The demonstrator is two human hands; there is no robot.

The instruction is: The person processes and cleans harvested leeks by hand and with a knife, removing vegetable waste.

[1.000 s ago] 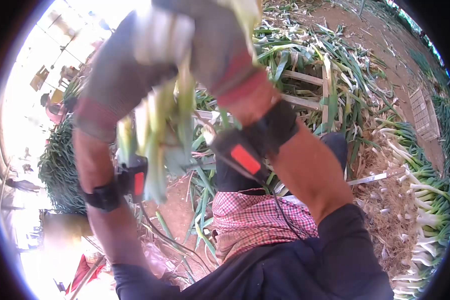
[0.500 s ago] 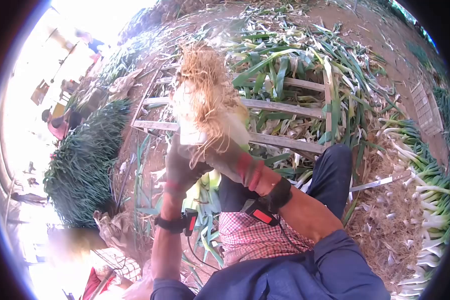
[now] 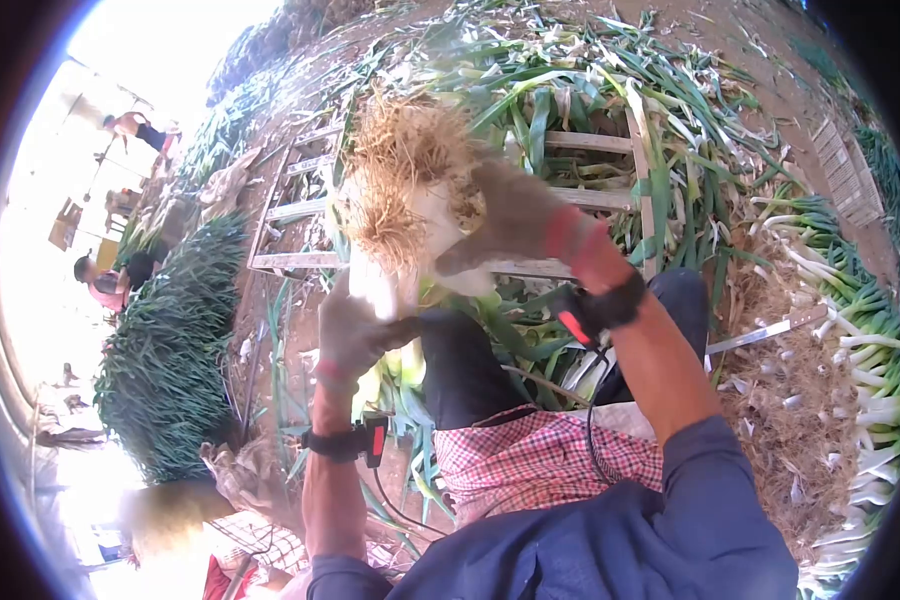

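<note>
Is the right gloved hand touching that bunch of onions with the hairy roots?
Touching. The head view shows the gloved right hand wrapped around the white end of the onion bunch, just beside the roots, with no gap between them.

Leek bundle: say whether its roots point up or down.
Roots up: the bundle has its root tuft above the white stalks; green leaves hang below.

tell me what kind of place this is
Probably an outdoor farm yard for trimming leeks or scallions: dirt ground, heaped green stalks, a wooden pallet, and the rooted bunch being held.
</note>
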